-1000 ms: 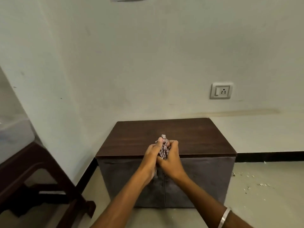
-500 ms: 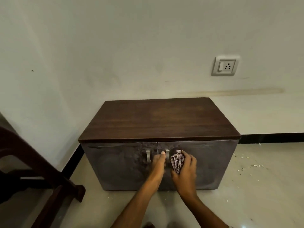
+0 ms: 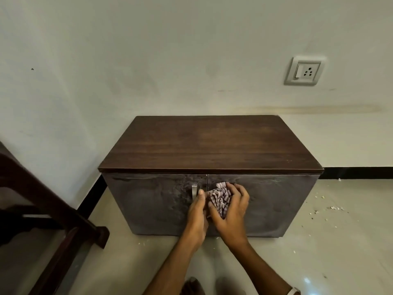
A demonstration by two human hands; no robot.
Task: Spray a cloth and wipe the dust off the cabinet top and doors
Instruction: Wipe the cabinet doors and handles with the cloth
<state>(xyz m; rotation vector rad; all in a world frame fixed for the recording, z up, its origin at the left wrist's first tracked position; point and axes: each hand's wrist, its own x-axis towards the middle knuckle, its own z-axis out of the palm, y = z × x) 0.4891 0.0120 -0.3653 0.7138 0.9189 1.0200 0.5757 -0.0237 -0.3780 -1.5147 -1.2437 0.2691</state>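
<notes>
Right hand [image 3: 230, 206] is curled around a bunched striped cloth [image 3: 220, 199], which is pressed against the right door [image 3: 276, 201] of the cabinet, just beside the centre seam. Left hand [image 3: 196, 209] is laid alongside with fingers fairly straight, its fingertips touching the cloth's left edge near the metal handle [image 3: 194, 192] on the left door [image 3: 148, 199]; the right door's handle is hidden behind the cloth.

Judging from this, the door-wiping step is in hand. Swirly grey film is seen all over both door fronts, so most of that job looks undone. The cabinet top [image 3: 212, 143] looks pretty dark and even, so it's probably been dealt with, though that can't be confirmed.

Next move probably calls for the cloth to be swept outward across the right door with firm pressure, then worked around the handles. Both forearms are stretched forward and down from the bottom of the view, converging at the doors, wrists roughly straight. Crumbs [image 3: 327, 209] are scattered on the floor [image 3: 319, 252] to the right.
</notes>
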